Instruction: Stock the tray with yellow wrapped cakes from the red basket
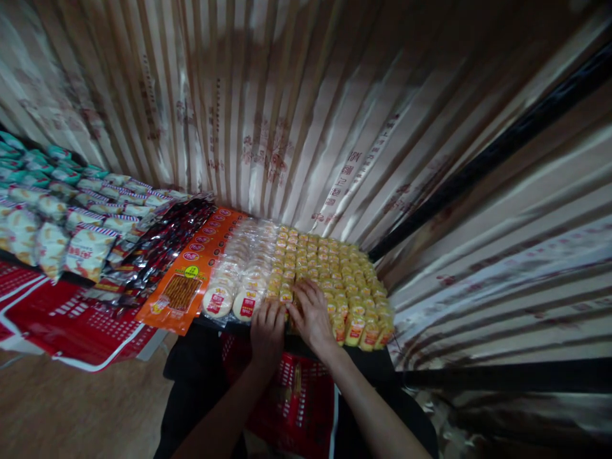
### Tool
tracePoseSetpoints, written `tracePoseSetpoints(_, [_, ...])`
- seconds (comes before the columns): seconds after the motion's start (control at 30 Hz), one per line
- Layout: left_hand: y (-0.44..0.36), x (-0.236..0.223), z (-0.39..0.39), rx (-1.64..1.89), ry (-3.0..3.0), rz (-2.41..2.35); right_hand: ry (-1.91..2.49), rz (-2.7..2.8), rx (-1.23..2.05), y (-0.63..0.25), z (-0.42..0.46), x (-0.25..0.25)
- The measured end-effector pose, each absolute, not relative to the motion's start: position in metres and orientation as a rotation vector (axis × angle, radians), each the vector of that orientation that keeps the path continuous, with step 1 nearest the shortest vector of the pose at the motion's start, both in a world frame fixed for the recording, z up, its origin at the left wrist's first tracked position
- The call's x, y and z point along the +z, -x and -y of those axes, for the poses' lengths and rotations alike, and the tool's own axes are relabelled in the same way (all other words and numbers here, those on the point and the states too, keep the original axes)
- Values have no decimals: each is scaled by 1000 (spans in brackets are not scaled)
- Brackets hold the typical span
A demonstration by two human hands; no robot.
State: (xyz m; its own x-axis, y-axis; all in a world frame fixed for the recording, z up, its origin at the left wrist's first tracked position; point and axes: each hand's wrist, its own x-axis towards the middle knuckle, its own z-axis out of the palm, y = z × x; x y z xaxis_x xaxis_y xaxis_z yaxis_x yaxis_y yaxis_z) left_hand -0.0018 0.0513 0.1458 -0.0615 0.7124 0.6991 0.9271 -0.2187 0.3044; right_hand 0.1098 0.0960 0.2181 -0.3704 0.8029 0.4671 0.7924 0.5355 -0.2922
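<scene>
Rows of small yellow snack packets [354, 290], with red and white labels, stand closely packed on a dark narrow shelf. At the front edge, the fingers of my left hand [268, 328] curl over packets at the left end of these rows. My right hand [313, 315] reaches in beside it, its fingers bent around packets a little farther back and its thumb toward my left hand. Both palms hide the packets beneath them. Directly left are round white wrapped crackers [218, 301] with red labels, lined up in two rows.
An orange snack bag [179, 293], dark shiny packets [157, 245], white chip bags [90, 245] and teal bags [36, 159] continue leftward. Red perforated baskets [71, 312] sit below the shelf. Pleated printed sheeting [268, 127] rises behind; a black pole [482, 159] slants at right.
</scene>
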Motion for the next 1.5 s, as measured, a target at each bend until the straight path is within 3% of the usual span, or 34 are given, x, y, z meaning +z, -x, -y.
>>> tracePoseSetpoints(0.57, [0, 142, -68, -1172, 2025, 1665, 1199, 2127, 93, -119, -123, 221])
tracePoseSetpoints(0.97, [-2, 152, -68, -1203, 1974, 1709, 1346, 2500, -98, -106, -146, 240])
tracePoseSetpoints(1.5, [0, 152, -71, -1133, 2058, 1730, 1529, 2511, 17, -99, -169, 237])
